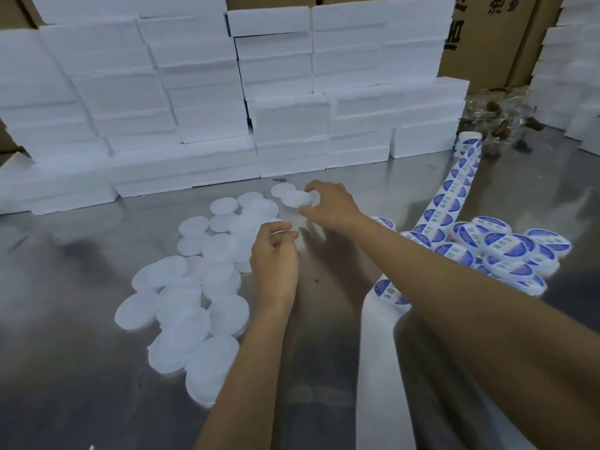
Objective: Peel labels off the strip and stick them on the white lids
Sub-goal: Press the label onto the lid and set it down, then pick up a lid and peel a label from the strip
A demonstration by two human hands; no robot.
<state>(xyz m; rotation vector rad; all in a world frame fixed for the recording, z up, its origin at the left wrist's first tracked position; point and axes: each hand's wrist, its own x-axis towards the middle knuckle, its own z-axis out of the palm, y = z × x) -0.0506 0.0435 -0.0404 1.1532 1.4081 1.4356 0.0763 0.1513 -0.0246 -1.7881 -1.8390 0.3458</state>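
Observation:
Several plain white lids (191, 306) lie scattered over the left middle of the steel table (65, 319). My right hand (331, 204) reaches to the far end of that scatter and grips one white lid (297, 199) between thumb and fingers. My left hand (276, 258) hovers nearer, fingers curled over a lid; whether it holds that lid is unclear. A strip of blue and white labels (451, 193) runs from a roll (467, 141) at the back right towards me, ending in bare white backing (376, 352) under my right forearm. Labelled lids (506, 251) are heaped on the right.
Stacks of white foam boxes (201, 102) wall off the back of the table. Brown cartons (487, 40) stand behind them at the right. Crumpled clear plastic (500, 118) lies near the roll.

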